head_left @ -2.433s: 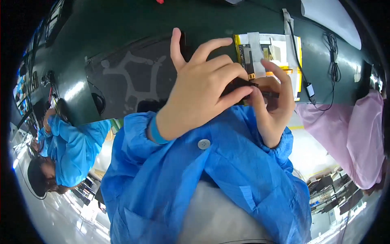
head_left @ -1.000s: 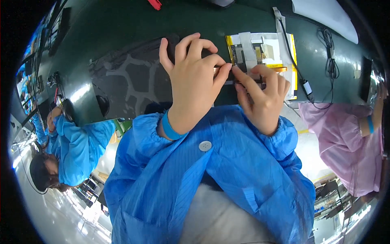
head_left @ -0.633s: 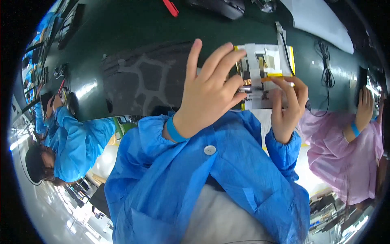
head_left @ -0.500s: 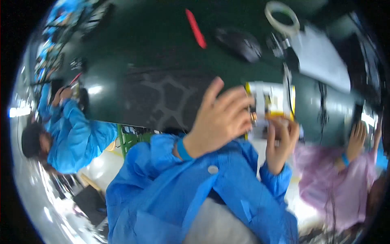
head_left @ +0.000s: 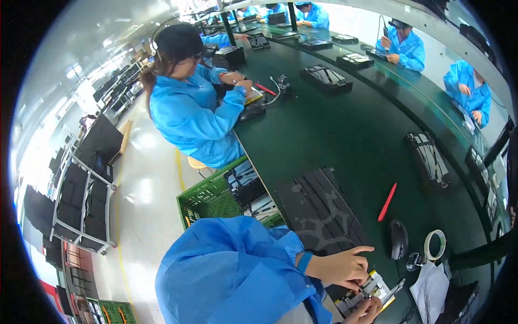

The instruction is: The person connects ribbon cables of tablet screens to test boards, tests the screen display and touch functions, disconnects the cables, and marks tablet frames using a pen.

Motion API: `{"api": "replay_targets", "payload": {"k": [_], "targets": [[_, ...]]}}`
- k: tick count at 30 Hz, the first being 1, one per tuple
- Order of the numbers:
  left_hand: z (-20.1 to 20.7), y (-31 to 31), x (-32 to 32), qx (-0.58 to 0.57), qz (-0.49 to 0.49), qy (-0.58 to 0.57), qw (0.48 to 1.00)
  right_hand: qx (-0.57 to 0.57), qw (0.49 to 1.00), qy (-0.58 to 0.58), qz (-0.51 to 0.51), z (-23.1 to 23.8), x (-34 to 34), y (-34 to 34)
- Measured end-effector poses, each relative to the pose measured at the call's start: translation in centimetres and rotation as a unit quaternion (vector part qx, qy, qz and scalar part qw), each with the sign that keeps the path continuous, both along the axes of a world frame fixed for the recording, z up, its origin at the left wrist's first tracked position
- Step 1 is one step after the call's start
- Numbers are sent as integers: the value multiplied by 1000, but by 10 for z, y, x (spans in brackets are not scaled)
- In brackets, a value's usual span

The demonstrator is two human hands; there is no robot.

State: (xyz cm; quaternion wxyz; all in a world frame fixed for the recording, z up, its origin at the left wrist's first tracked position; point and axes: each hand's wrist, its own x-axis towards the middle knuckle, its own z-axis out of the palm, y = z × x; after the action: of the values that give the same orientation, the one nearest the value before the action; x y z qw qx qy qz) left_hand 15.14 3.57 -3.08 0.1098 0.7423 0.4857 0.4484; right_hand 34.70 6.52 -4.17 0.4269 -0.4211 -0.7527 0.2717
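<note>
Down at the lower edge of the view, the left hand (head_left: 340,265) pinches its fingertips together on a small flat board (head_left: 366,291) with white and yellow patches, which lies on the green table (head_left: 345,124). The thumb and first finger are closed on something very small at the board's top face; what it is cannot be made out. The right hand (head_left: 368,312) is mostly cut off by the frame; its curled fingers touch the near edge of the same board, and whether it grips or merely steadies it I cannot tell. The left sleeve (head_left: 237,270) is blue, with a blue band at the wrist.

Just beyond the pinch, touching the left hand's far side, lies a dark mat (head_left: 321,213) with pale cracked markings. To the right of the grip sit a black mouse (head_left: 399,240), a small metal clip (head_left: 414,261) and a roll of tape (head_left: 435,244), close together. Farther out from them lies a red pen (head_left: 387,201). A white sheet (head_left: 429,291) lies right of the board, near the right hand.

To the left of the grip, below the table edge, stands a green crate (head_left: 208,200) with dark parts in it. Well beyond, another person in a blue coat (head_left: 189,113) works at the same table.
</note>
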Motion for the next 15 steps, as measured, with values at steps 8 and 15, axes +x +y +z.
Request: {"api": "replay_targets", "payload": {"k": [8, 15], "targets": [[4, 4, -7, -28, -5, -24, 999, -109, 988, 104, 31, -1, -4, 8], [15, 5, 3, 9, -8, -4, 1000, -133, 986, 89, 43, -4, 8, 8]]}}
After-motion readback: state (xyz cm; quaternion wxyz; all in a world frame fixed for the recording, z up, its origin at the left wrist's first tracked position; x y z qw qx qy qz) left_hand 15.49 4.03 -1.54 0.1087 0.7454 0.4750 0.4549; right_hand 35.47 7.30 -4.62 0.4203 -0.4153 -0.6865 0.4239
